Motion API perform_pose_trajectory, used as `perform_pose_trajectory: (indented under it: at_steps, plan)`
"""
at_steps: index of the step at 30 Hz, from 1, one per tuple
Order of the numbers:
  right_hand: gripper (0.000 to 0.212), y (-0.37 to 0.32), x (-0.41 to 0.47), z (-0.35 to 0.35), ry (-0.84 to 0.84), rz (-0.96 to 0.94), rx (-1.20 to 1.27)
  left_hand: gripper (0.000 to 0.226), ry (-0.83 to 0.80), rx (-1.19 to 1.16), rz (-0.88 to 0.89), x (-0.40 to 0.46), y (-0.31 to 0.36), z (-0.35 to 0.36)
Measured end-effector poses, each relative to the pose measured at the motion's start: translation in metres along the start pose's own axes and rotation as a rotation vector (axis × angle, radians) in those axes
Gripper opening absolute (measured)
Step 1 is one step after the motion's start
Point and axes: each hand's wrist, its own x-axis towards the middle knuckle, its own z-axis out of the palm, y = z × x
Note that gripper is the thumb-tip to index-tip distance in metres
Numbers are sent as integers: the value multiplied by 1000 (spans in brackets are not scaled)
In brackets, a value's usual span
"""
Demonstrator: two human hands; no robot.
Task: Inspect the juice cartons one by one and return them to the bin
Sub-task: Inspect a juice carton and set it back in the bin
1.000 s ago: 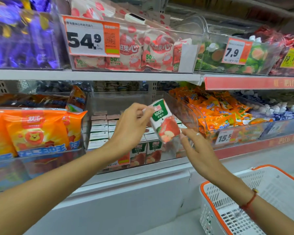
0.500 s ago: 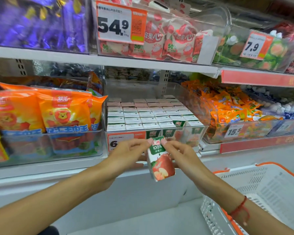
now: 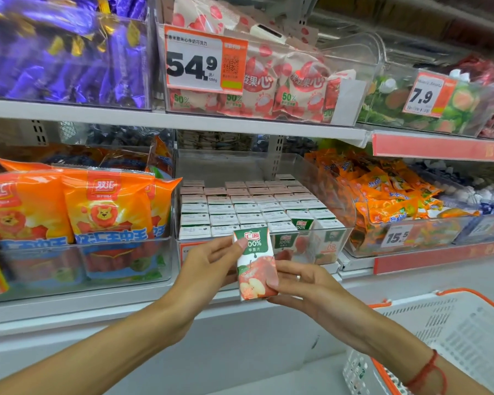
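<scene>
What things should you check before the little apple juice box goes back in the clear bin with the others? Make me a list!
1. Small green-and-white apple juice carton gripped by both hands: ok.
2. Left hand pinches its upper edge: ok.
3. Right hand holds its lower side: ok.
4. Carton front facing the camera for inspection: ok.
5. Back and bottom undamaged: cannot tell.
6. Free slot in the clear plastic bin: cannot tell.

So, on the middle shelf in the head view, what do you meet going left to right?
Orange lion-print bags → clear bin of juice cartons → orange snack packets → blue-and-white packs.
</scene>
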Motion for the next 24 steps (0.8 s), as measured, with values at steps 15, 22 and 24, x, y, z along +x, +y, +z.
perform_pose_trajectory:
  at_steps: [15, 22, 24]
  plan:
    - [29, 16, -1, 9, 416, -235, -521, 34, -77, 250, 88, 4, -12, 3]
    - [23, 12, 5, 2, 331, -169, -458, 28, -276, 248, 22, 10, -12, -4]
    - [24, 11, 4, 2, 302, -141, -355, 23, -279, 215, 7, 11, -11, -4]
